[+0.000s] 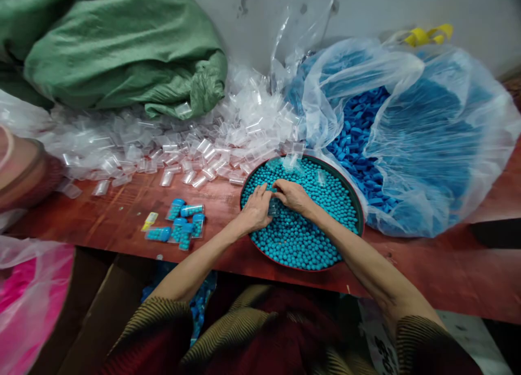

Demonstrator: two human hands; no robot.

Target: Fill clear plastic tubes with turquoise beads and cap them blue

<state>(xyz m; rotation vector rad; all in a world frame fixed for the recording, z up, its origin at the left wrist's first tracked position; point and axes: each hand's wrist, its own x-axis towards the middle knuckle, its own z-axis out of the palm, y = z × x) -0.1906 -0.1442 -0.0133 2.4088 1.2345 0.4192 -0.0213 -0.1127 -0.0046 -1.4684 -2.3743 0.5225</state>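
Note:
A round, dark-rimmed basin (360, 215) full of small turquoise balls (301, 245) sits at the table's front edge. Over the balls, my left hand (257, 208) is closed round a small clear container (274, 207), seen only in part. My right hand (292, 195) meets it from the other side, fingers bent together at the container's top; what they pinch, if anything, is too small to make out. Another clear container (321, 176) lies on the balls near the back. Left of the basin, several blue-capped containers filled with balls (178, 229) lie on the red table.
Many clear empty containers (207, 150) are heaped along the back, below a green sack (122, 49). An open plastic bag (431, 136) of blue caps (360, 141) stands at the right. A yellow-and-white packet (150, 221) lies left; a pinkish tub (24, 174) is at the far left.

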